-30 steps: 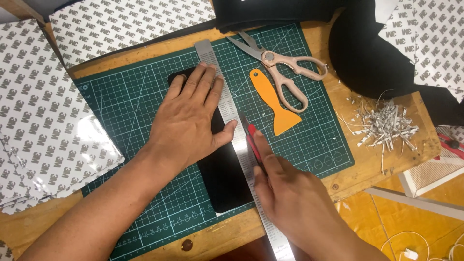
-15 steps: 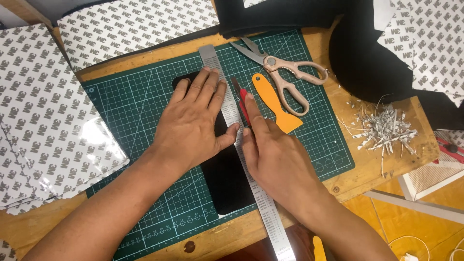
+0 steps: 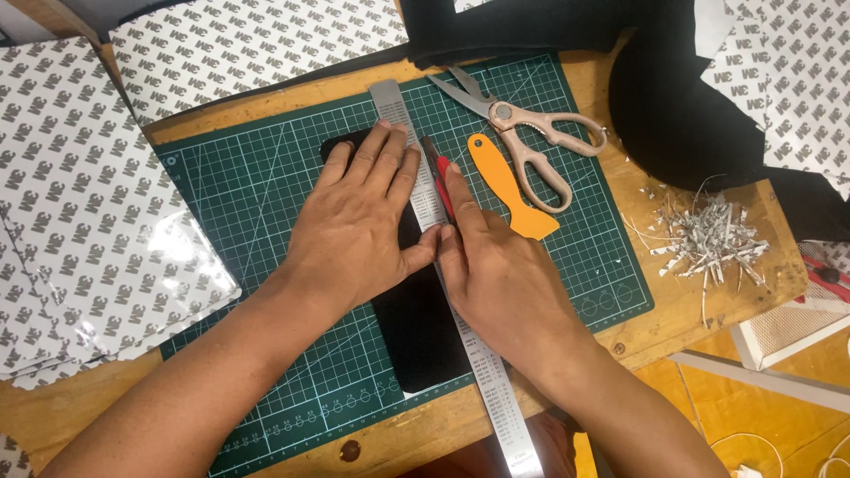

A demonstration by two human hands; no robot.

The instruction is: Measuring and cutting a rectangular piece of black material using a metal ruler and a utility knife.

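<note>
My left hand (image 3: 359, 221) lies flat, fingers spread, pressing a steel ruler (image 3: 482, 372) and a black sheet (image 3: 421, 332) onto a green cutting mat (image 3: 239, 204). The ruler runs from the mat's far edge to past its near edge. My right hand (image 3: 496, 274) grips a red-handled knife (image 3: 436, 173), held against the ruler's right edge near its far end. The knife's tip points away from me. Most of the black sheet's upper part is hidden under my left hand.
An orange plastic scraper (image 3: 509, 190) and beige-handled scissors (image 3: 531, 142) lie on the mat to the right. A pile of thin white offcuts (image 3: 708, 239) sits on the wooden table. Patterned backing sheets (image 3: 80, 221) lie left and behind; black material (image 3: 682, 106) at far right.
My right hand with the knife has travelled up along the ruler's right edge, from near the mat's middle toward its far end. The left hand has stayed pressed on the ruler.
</note>
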